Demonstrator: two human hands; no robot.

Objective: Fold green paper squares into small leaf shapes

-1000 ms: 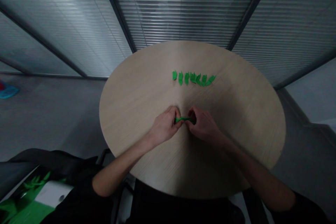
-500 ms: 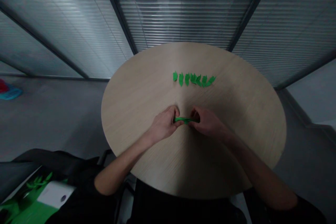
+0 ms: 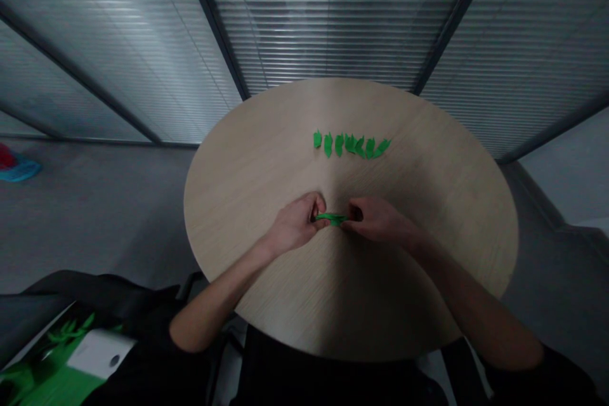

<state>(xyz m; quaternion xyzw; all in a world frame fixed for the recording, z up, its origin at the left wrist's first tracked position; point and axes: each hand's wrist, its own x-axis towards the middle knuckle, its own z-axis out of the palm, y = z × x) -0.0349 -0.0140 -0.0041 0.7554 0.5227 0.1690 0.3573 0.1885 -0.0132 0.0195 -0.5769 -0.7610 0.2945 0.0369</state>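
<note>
A: Head cam, what's in the hands?

B: A green strip (image 3: pixel 332 219), prob paper, can't confirm. It's btwn both hands, near the edge of the round wooden table (image 3: pixel 419 266) closest to the person. Can't tell if it touches the top.

A: Hand state?

B: L hand (image 3: pixel 295 224) is curled nearly shut, pinching the strip's left end. R hand (image 3: pixel 375 219) is less closed, fingers bent, pinching the right end.

A: Why held like that?

B: Gripped at both ends, so the mid-section stays bare across the gap btwn hands. Looks taut, but that's a judgement.

A: Axis?

B: Long axis runs approx L-R, dipping slightly to the right, each end pointing into a hand.

A: Rest?

B: Farther out on the table, a row of seven leaf-shaped cutouts (image 3: pixel 351 145) lies flat, side by side, so each shows separately. Behind the table, slatted blinds (image 3: pixel 333 19). Lower left, a green-and-white sheet (image 3: pixel 61 374).
</note>
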